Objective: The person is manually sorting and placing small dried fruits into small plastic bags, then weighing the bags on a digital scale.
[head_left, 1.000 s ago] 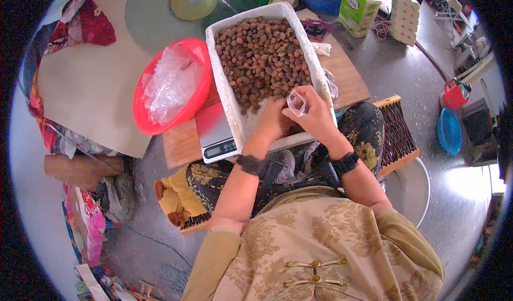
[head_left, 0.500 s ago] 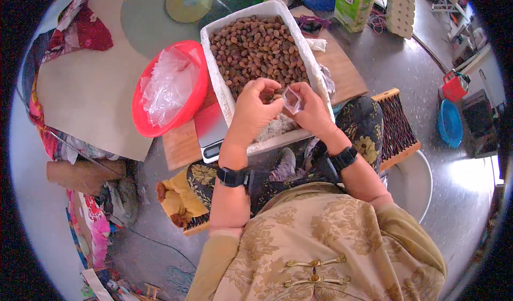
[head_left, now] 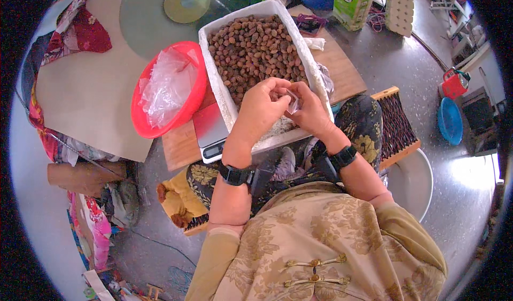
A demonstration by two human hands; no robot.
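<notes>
A white foam box (head_left: 303, 50) in front of me holds many brown, wrinkled nut-like pieces (head_left: 254, 47). Over its near end my two hands meet. The curled fingers of my right hand (head_left: 314, 113) pinch a small clear plastic bag (head_left: 293, 104). My left hand (head_left: 257, 111) is closed at the bag's mouth, its thumb and fingertips bent together. A little brown shows between those fingers, apparently some of the pieces; how many is hidden. Most of the bag lies behind my fingers.
Left of the box, a red basin (head_left: 140, 120) holds clear plastic bags (head_left: 168, 87). A kitchen scale (head_left: 212, 151) sits between basin and box on a wooden board (head_left: 179, 146). Egg trays (head_left: 399, 11) and a green tissue pack (head_left: 352, 4) stand at the far right.
My left fingers have moved in against the bag's mouth, and the bag, which stood more open, is now partly covered by them. My right hand stays nearly in place.
</notes>
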